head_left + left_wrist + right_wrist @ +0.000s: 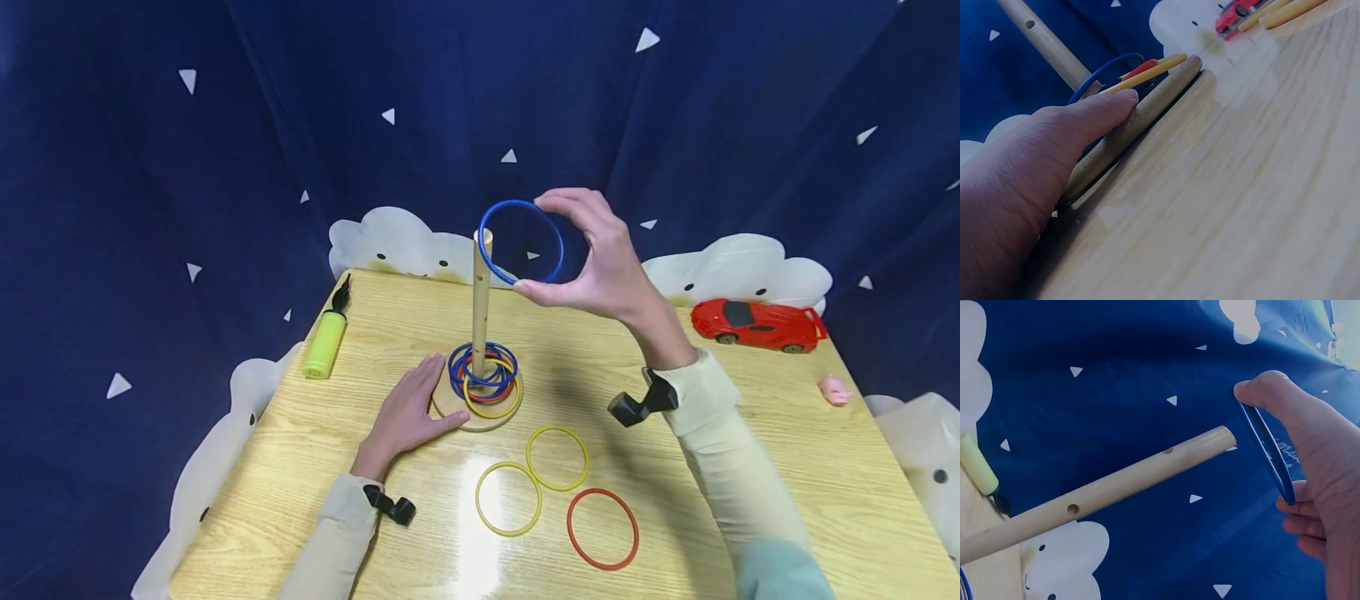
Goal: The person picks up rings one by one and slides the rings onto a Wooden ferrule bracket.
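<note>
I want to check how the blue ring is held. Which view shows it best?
The head view: the whole blue ring shows, pinched by the right hand beside the peg top. The right wrist view shows it edge-on between thumb and fingers. The left wrist view misses it.

A: Blue ring [521,242] up top, pale wooden peg [480,304] beside it!
B: Blue, red and yellow rings [483,377] stacked below. Two yellow rings [532,479] and a red ring [602,528] lie on the light woodgrain bench [750,417].
A: Navy curtain [225,167], white triangles, and a red car [757,325]!
</note>
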Action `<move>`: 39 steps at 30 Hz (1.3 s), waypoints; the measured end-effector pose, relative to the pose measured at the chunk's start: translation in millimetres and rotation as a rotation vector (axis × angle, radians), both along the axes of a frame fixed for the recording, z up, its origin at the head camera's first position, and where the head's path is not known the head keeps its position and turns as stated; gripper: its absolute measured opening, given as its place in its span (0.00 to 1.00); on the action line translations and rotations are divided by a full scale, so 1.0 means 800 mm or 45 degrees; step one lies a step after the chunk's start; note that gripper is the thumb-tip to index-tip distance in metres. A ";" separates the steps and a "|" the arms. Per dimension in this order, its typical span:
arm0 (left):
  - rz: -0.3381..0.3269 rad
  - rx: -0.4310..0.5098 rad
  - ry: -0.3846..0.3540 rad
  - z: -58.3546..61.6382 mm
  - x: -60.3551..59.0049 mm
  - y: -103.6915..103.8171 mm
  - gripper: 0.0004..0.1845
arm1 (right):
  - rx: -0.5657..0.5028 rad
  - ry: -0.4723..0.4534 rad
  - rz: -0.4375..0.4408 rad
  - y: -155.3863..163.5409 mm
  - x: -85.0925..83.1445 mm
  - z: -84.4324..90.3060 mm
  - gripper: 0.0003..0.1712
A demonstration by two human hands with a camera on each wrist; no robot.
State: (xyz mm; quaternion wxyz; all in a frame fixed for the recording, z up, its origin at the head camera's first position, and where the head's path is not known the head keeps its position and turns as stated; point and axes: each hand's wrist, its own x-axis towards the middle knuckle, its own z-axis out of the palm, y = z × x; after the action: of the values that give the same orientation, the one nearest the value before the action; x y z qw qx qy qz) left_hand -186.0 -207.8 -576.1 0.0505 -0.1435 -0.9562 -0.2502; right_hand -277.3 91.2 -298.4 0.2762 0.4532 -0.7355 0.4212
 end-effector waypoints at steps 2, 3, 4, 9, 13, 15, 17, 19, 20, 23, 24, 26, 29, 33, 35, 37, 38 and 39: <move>0.002 0.000 -0.003 0.000 0.000 0.000 0.62 | 0.022 0.011 0.007 -0.007 -0.002 0.002 0.49; 0.002 0.003 -0.004 0.000 0.000 0.000 0.62 | 0.032 0.011 0.007 -0.011 -0.003 0.002 0.48; 0.002 0.003 -0.005 0.000 0.000 0.000 0.62 | 0.043 0.007 0.004 -0.014 -0.003 0.001 0.49; 0.000 0.000 -0.007 0.001 0.000 0.000 0.62 | 0.115 -0.025 -0.021 -0.023 -0.003 -0.007 0.50; 0.005 -0.002 -0.008 0.000 0.000 0.000 0.62 | 0.183 -0.069 -0.029 -0.027 -0.002 -0.021 0.51; 0.007 -0.003 -0.013 0.000 0.000 0.001 0.62 | 0.219 -0.097 -0.033 -0.029 0.000 -0.029 0.52; 0.008 -0.004 -0.016 0.000 0.000 0.000 0.62 | 0.256 -0.120 -0.030 -0.031 0.001 -0.038 0.52; 0.007 -0.007 -0.022 0.001 0.001 0.000 0.62 | 0.292 -0.134 -0.031 -0.032 0.003 -0.049 0.53; 0.007 -0.010 -0.024 0.001 0.001 0.000 0.62 | 0.312 -0.138 -0.033 -0.032 0.004 -0.054 0.53; 0.007 -0.017 -0.032 0.002 0.001 0.000 0.62 | 0.367 -0.151 -0.037 -0.034 0.005 -0.074 0.53; 0.008 -0.020 -0.034 0.002 0.001 0.000 0.62 | 0.386 -0.158 -0.040 -0.035 0.005 -0.081 0.53; 0.009 -0.019 -0.036 0.003 0.001 0.001 0.62 | 0.424 -0.177 -0.049 -0.036 0.004 -0.096 0.53; 0.008 -0.015 -0.025 0.003 0.001 0.001 0.62 | 0.467 -0.214 -0.056 -0.038 0.004 -0.117 0.53; 0.006 -0.016 -0.011 0.002 0.000 0.001 0.62 | 0.507 -0.266 -0.055 -0.038 0.003 -0.143 0.52; 0.007 -0.015 -0.008 0.002 0.000 0.001 0.63 | 0.533 -0.288 -0.055 -0.039 0.004 -0.155 0.52; 0.007 -0.015 -0.010 0.002 0.000 0.001 0.63 | 0.564 -0.302 -0.056 -0.040 0.005 -0.168 0.52; 0.007 -0.013 -0.009 0.002 0.000 0.001 0.63 | 0.581 -0.307 -0.056 -0.040 0.006 -0.174 0.53; 0.007 -0.012 -0.009 0.002 0.000 0.001 0.63 | 0.599 -0.314 -0.058 -0.041 0.007 -0.179 0.53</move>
State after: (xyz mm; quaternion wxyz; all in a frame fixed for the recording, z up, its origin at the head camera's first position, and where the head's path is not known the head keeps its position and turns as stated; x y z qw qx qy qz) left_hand -186.1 -206.6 -574.3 0.0471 -0.1403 -0.9579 -0.2461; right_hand -271.6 58.7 -441.9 0.0809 0.4336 -0.8512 0.2845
